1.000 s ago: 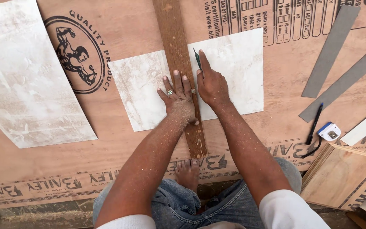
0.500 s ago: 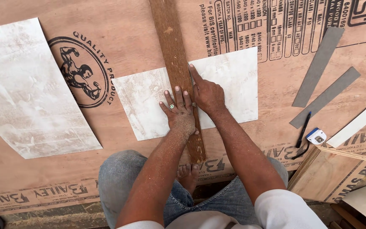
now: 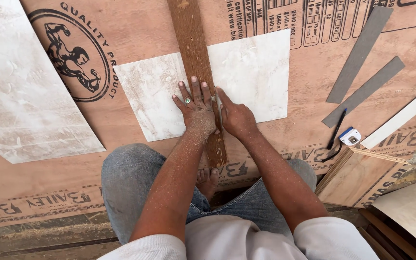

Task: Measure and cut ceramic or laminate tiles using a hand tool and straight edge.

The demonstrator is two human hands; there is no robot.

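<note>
I squat on a large plywood board [image 3: 136,33]. My left hand [image 3: 196,108], with a ring on one finger, presses flat on a long brown wooden strip [image 3: 191,43]. The strip lies across a white laminate sheet [image 3: 256,72]. My right hand [image 3: 236,117] rests on the sheet against the strip's right edge. It is closed on a thin tool [image 3: 219,110] held along that edge; most of the tool is hidden by the fingers. My bare foot [image 3: 208,178] stands on the strip's near end.
A bigger white sheet [image 3: 20,96] lies at the left. Two grey strips [image 3: 359,53] [image 3: 364,91], a white strip [image 3: 400,115], a black pen-like tool [image 3: 335,130] and a blue-and-white tape measure [image 3: 350,136] lie at the right. Plywood offcuts [image 3: 362,178] are stacked at the lower right.
My right hand has slid toward me along the strip's right edge. My left hand stays pressed on the strip. The view has shifted slightly.
</note>
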